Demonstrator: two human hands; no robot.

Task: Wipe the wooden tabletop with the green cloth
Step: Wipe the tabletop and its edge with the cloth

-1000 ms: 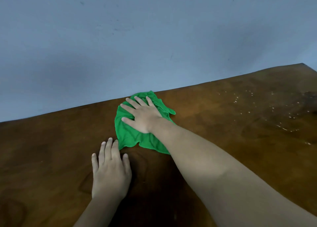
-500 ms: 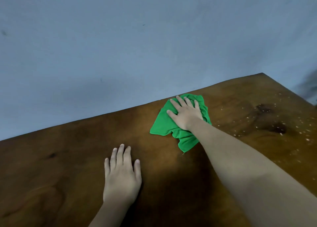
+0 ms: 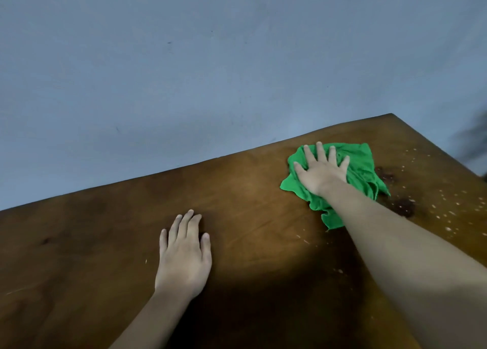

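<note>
A crumpled green cloth (image 3: 362,166) lies on the dark wooden tabletop (image 3: 250,198), near its far right corner. My right hand (image 3: 320,170) presses flat on the cloth with the fingers spread, covering its left half. My left hand (image 3: 184,256) rests palm down on the bare wood nearer to me, fingers together, holding nothing. White crumbs (image 3: 448,211) and two dark stains (image 3: 403,207) mark the wood just right of the cloth.
A plain blue-grey wall (image 3: 210,71) stands right behind the table's far edge. The table's right edge runs diagonally past the far corner (image 3: 391,114). A few pale specks (image 3: 303,239) lie on the wood between my arms.
My right hand has slid the cloth to the right along the far edge, up to the crumbs and stains. My left hand has stayed flat on the table.
</note>
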